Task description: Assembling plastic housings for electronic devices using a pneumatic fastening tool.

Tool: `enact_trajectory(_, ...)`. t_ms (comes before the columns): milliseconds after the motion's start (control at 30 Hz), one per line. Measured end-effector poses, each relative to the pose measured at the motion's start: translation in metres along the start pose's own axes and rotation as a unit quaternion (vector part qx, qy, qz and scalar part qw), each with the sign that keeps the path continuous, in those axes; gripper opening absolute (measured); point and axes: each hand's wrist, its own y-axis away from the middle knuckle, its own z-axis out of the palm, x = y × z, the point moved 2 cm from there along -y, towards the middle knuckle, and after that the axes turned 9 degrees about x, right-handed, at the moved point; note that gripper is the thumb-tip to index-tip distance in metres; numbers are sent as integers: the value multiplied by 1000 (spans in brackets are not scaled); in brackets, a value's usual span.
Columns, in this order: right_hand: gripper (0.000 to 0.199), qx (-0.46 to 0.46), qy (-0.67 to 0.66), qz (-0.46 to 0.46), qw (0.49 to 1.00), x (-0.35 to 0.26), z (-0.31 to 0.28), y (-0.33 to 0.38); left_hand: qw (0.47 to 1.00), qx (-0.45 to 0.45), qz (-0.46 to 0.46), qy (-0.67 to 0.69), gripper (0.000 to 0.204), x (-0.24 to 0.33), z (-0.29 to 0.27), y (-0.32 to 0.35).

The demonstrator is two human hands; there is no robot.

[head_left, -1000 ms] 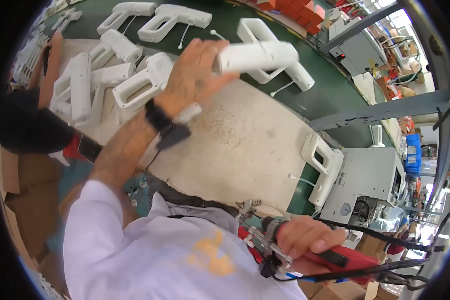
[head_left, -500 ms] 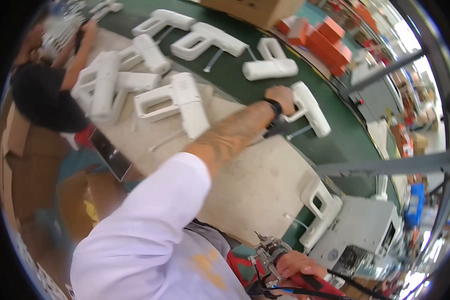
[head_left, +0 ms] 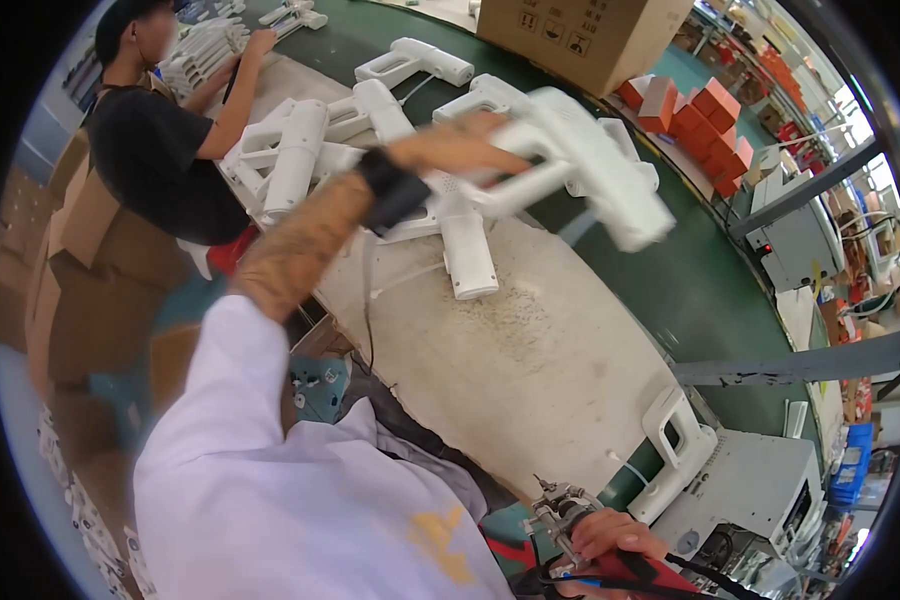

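Observation:
My left hand (head_left: 462, 148) is closed round the loop handle of a white gun-shaped device (head_left: 600, 165), lifted above the far part of the work board and blurred by motion. A second white gun-shaped device (head_left: 467, 250) lies on the board just beneath my left hand. At the lower right, my right hand (head_left: 610, 535) grips a red-handled tool (head_left: 567, 508) with a metal head, a pointed tip and black cables. Close by, another white device (head_left: 675, 440) leans against a grey machine, its short cord hanging toward the board.
More white devices (head_left: 295, 160) are heaped at the board's far left. Behind them runs a green conveyor belt (head_left: 635, 290). A cardboard box (head_left: 580, 35), orange boxes (head_left: 705, 120), a metal bar (head_left: 790, 358) and a grey machine (head_left: 735, 480) stand around. A co-worker (head_left: 155, 140) works at far left.
My left hand has lifted the white gun-shaped device off the green belt and brought it left over the board. My right hand still holds the tool. The view has shifted slightly.

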Motion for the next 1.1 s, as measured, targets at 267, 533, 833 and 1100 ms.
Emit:
enact_trajectory(267,64,302,218,4,928,26,56,-2,959,-126,-72,-242,64,-86,-155,20)
enact_trajectory(533,67,313,237,26,919,33,76,-14,922,-95,-47,-372,74,-131,-177,19)
enact_trajectory(833,69,316,260,37,912,33,73,-15,908,-155,-61,-384,65,-123,-161,25)
enact_trajectory(1100,71,326,258,37,909,31,71,-13,933,-56,-45,-353,57,-121,-151,66)
